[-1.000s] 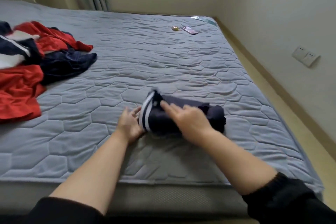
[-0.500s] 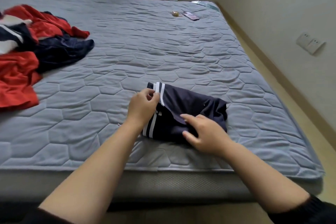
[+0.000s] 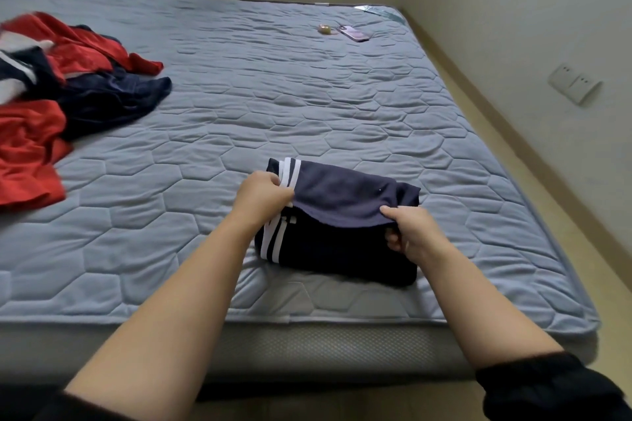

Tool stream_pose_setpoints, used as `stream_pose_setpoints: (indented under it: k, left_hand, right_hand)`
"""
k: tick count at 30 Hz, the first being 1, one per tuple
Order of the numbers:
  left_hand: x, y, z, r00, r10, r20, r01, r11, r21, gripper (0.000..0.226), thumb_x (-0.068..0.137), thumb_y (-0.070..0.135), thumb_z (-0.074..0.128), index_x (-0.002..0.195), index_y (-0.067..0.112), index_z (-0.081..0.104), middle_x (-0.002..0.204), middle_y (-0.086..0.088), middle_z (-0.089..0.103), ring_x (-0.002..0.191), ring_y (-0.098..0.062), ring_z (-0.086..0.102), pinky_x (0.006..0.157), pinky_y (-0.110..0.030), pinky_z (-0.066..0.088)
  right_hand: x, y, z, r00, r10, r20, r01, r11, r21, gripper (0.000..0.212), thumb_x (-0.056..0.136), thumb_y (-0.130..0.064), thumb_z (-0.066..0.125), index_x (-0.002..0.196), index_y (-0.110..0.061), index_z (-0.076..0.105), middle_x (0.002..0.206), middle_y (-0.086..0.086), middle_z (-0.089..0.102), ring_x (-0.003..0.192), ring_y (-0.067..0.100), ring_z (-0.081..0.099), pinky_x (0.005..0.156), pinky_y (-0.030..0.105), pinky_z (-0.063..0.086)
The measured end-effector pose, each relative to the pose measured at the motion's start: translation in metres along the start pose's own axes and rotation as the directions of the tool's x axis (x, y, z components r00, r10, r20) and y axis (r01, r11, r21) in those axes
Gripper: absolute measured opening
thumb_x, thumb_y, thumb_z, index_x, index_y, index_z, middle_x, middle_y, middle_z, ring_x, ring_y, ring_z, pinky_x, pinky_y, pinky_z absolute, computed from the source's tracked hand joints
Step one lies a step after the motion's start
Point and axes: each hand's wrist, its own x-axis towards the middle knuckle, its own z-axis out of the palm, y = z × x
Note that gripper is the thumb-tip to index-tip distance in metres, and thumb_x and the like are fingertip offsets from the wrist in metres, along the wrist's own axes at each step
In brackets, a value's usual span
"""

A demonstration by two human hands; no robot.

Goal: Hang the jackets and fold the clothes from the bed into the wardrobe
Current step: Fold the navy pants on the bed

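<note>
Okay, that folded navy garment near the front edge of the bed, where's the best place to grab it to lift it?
Probably the folded navy garment lifts best by its two short ends, one hand from each side, fingers slid beneath the bottom layer. Its loose top flap would likely unfold if gripped alone.

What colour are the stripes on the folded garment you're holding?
White, on the dark navy folded garment under the left hand; clearest in the head view.

Matt navy cloth garment [image 3: 345,202], quilted mattress [image 3: 307,106]

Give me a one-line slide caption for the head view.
Both hands, left and right, grip the folded navy garment on the bed; unfolded clothes wait.
</note>
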Motion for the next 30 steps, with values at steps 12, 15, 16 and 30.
stream_pose_setpoints:
  k: [12, 15, 16, 30]
  left_hand:
    - [-0.001, 0.021, 0.054, 0.852, 0.398, 0.34, -0.516, 0.525, 0.677, 0.065, 0.097, 0.054, 0.026, 0.153, 0.024, 0.01, 0.161, -0.004, 0.004, 0.147, -0.028, -0.002, 0.116, -0.051, -0.002]
    - [-0.001, -0.011, 0.074, 0.859, 0.346, 0.377, -0.508, 0.493, 0.707, 0.069, 0.097, 0.056, 0.02, 0.152, 0.022, -0.005, 0.16, -0.006, -0.008, 0.147, -0.028, -0.01, 0.115, -0.051, -0.008]
    - [0.0, -0.015, 0.077, 0.858, 0.366, 0.359, -0.507, 0.499, 0.703, 0.07, 0.097, 0.056, 0.02, 0.152, 0.022, -0.006, 0.16, -0.005, -0.009, 0.147, -0.027, -0.01, 0.115, -0.05, -0.008]
    - [0.001, -0.026, 0.086, 0.852, 0.435, 0.291, -0.498, 0.505, 0.704, 0.068, 0.097, 0.05, 0.022, 0.152, 0.02, -0.005, 0.16, -0.002, -0.008, 0.147, -0.026, -0.01, 0.115, -0.05, -0.006]
  right_hand:
    - [-0.011, -0.002, -0.007, 0.963, -0.269, 0.014, 0.111, 0.351, -0.93, 0.015, 0.094, -0.02, 0.052, 0.099, -0.006, 0.051, 0.105, 0.019, 0.063, 0.097, 0.036, 0.061, 0.073, 0.035, 0.045]
    - [-0.017, -0.002, 0.003, 0.66, -0.737, 0.147, 0.31, 0.089, -0.946, 0.037, 0.085, -0.01, 0.05, 0.122, -0.005, 0.049, 0.116, 0.015, 0.058, 0.104, 0.036, 0.056, 0.079, 0.04, 0.046]
    - [-0.018, 0.001, 0.01, 0.523, -0.809, 0.269, 0.444, -0.011, -0.896, 0.04, 0.083, -0.013, 0.049, 0.122, -0.006, 0.054, 0.117, 0.014, 0.06, 0.105, 0.036, 0.057, 0.083, 0.042, 0.047]
    - [0.025, 0.036, 0.022, 0.657, -0.702, 0.275, 0.461, 0.086, -0.883, 0.06, 0.094, -0.038, 0.035, 0.15, -0.017, 0.027, 0.16, 0.007, 0.014, 0.148, 0.025, 0.009, 0.115, 0.051, 0.001]
